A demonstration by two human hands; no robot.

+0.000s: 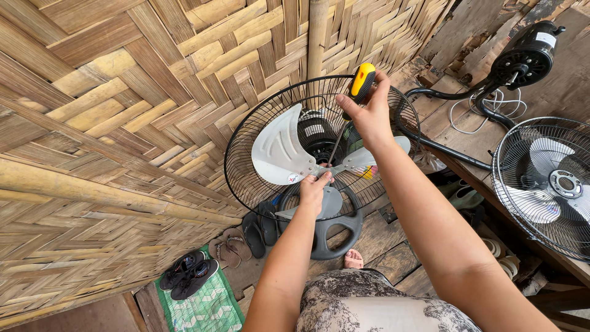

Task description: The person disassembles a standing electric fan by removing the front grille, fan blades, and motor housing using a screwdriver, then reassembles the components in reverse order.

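Head view shows our right hand (369, 114) clamped around the yellow-and-black handle of a screwdriver (350, 110), whose shaft runs down to the hub of the white fan blade (279, 150). Our left hand (314, 187) rests at that hub, fingers (321, 179) pinched together on the blade's centre. We note the blade sits inside the black rear grille (246, 141), which stands tilted against the woven bamboo wall (110, 123), above a round black fan base (335, 237). We also record sandals (246, 237) on the plank floor (387, 246), dark shoes on a green mat (209, 307), and a second fan (547, 181) at right.
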